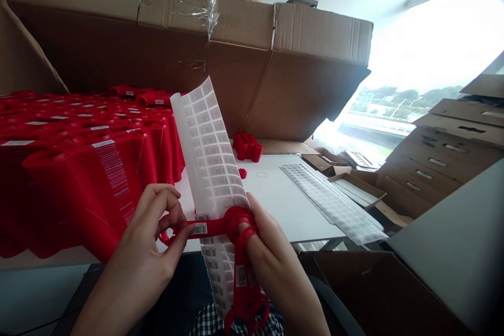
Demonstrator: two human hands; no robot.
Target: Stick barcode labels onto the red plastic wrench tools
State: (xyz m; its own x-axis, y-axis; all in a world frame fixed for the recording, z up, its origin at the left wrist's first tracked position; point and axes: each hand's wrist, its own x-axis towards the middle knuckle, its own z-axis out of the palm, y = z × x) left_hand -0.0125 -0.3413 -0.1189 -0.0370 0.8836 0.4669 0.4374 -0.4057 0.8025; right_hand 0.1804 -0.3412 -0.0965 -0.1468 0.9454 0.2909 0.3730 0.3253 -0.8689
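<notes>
My left hand [157,241] is closed in a pinch on the looped end of a red strap [216,227]. A white barcode label [200,228] lies on that strap, close to my fingertips. My right hand [268,231] is closed around the strap's coiled end and more red straps [240,257], some hanging down with barcode labels on them. A long, curled sheet of barcode labels [212,152] stands tilted between my hands, behind the outstretched strap. Part of my right hand's grip is hidden by the red coils.
Stacked rows of red rolled straps [98,168] fill the left side. A big cardboard box [252,84] leans across the back. On the white table [271,210] lie a small red bundle [247,147], a rubber band [262,175] and flat label sheets [331,202]. Cartons [437,152] stand right.
</notes>
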